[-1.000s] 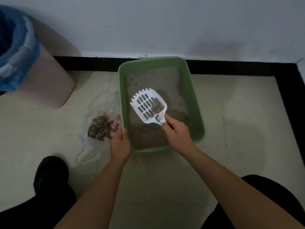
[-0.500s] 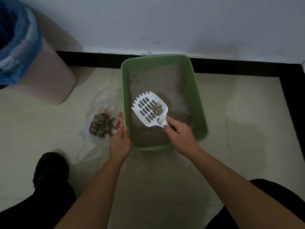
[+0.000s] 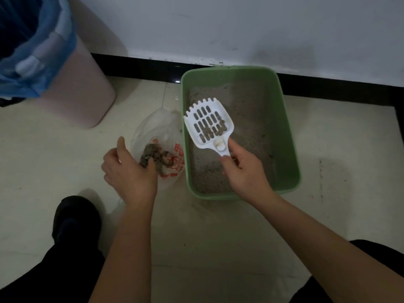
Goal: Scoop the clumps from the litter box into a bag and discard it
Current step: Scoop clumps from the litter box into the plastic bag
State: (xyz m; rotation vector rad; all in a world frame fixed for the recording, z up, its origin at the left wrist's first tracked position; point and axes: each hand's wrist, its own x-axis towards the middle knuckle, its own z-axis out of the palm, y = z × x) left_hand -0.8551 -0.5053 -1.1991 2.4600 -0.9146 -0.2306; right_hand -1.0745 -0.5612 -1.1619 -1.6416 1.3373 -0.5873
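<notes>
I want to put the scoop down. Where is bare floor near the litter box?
Bare tile lies right of the litter box and in front of it, between the forearms. Left is crowded: bag, left hand, bin. Right hand holds the scoop.

1. Clear plastic bag [image 3: 153,127], left of centre of frame: red print [image 3: 178,154] on its lower right side. Characters blurred and creased, not readable.
2. Nothing else in frame bears legible text, brand or number.

Clumps [image 3: 215,130] on scoop [image 3: 219,147] above litter box [image 3: 286,138]
</notes>
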